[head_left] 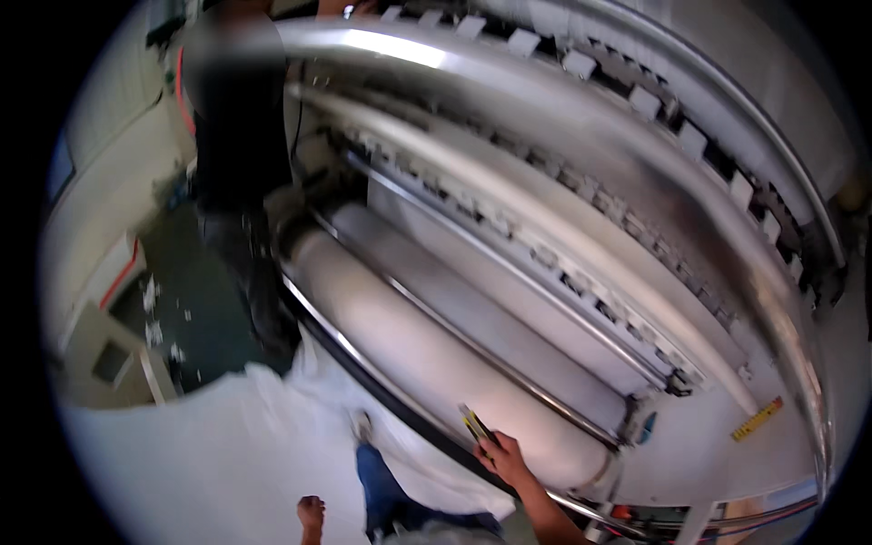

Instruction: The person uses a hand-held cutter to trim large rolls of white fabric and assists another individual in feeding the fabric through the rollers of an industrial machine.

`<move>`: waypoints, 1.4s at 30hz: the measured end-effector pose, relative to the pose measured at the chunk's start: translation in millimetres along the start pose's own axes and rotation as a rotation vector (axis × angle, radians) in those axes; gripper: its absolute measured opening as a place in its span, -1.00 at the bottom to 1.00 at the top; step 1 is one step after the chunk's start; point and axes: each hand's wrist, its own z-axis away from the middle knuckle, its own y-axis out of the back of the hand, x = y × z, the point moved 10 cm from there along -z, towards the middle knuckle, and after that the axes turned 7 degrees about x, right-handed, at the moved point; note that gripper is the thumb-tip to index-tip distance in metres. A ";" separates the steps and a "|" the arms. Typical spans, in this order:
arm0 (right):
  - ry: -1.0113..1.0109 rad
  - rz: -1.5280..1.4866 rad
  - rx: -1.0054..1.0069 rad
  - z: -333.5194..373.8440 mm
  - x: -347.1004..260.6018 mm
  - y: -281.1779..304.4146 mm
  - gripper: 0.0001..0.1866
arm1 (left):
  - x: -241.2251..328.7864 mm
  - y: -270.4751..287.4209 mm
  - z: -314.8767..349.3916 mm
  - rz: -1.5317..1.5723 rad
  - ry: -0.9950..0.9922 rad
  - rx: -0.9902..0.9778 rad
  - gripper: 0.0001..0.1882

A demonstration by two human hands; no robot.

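Utility knife (474, 422), clamped in my right hand (504, 459), is hovering over the white roll (418, 350) by its near edge, so a slip could be nicking it, while my left hand (311, 512) is curling apart, loosely fisted.

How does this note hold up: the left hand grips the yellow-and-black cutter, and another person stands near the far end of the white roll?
One slip: the head view shows the yellow-and-black cutter in the right hand, not the left hand. Another person does stand near the far end of the white roll.
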 end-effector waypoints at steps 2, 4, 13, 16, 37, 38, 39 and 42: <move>0.064 0.008 0.084 -34.2 -38.8 -31.6 -0.81 | 138.9 -35.9 -77.9 -0.251 -0.458 -0.006 -0.77; 0.109 0.097 0.246 -61.0 -73.2 -25.4 -0.80 | 350.2 -109.7 -107.7 -0.036 -0.672 -0.099 -0.86; 0.229 0.190 0.332 -104.3 -208.7 -121.6 -0.81 | 820.2 -133.7 46.5 0.113 -1.776 -0.439 -0.77; 0.369 0.122 0.403 -99.1 -238.2 -134.1 -0.82 | 781.9 -197.7 46.3 0.004 -1.777 -0.560 -0.74; -0.053 -0.288 0.086 -148.6 -253.0 -190.4 -0.65 | 638.8 -319.5 77.1 0.231 -0.176 -1.730 -0.44; -0.063 -0.164 0.103 -154.1 -252.7 -189.1 -0.66 | 640.0 -325.9 71.4 0.304 -0.216 -1.736 -0.44; 0.033 -0.070 0.103 -176.2 -278.6 -209.0 -0.66 | 651.0 -324.6 64.6 0.338 -0.373 -1.756 -0.45; 0.189 0.257 0.103 -234.6 -280.4 -186.0 -0.67 | 643.2 -408.4 39.3 0.304 -0.558 -1.645 -0.44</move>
